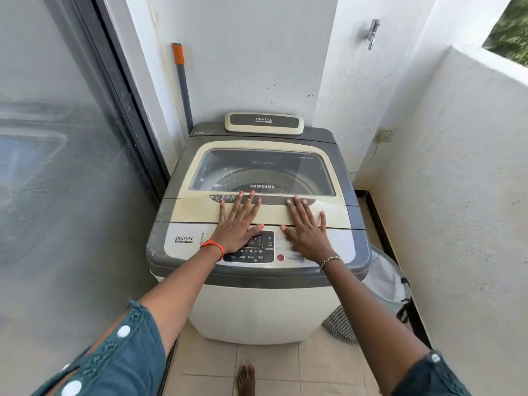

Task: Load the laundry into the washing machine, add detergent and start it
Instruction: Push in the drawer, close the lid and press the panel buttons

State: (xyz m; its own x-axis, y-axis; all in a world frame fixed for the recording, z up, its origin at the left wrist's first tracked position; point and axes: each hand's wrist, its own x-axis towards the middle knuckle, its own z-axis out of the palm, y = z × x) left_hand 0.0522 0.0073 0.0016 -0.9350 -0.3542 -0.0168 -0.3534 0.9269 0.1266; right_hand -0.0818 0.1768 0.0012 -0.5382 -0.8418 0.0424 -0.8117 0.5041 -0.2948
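Observation:
A cream and grey top-loading washing machine [251, 307] stands in a narrow corner. Its lid [197, 207], with a tinted window, is down and closed. My left hand [238, 221] lies flat on the lid's front, fingers spread, the fingertips at the dark handle recess [271, 199]. My right hand [307, 227] lies flat beside it, fingers spread too. Both palms partly cover the control panel [264, 247]. A white mesh laundry hamper [388, 281] stands on the floor to the machine's right, partly hidden by my right arm. No detergent container shows.
A glass sliding door [63, 167] fills the left side. White walls close in behind and on the right. A grey pole with an orange end [183, 84] leans in the back corner. A tap [372, 32] is on the wall. A striped cloth [341, 327] lies by the hamper.

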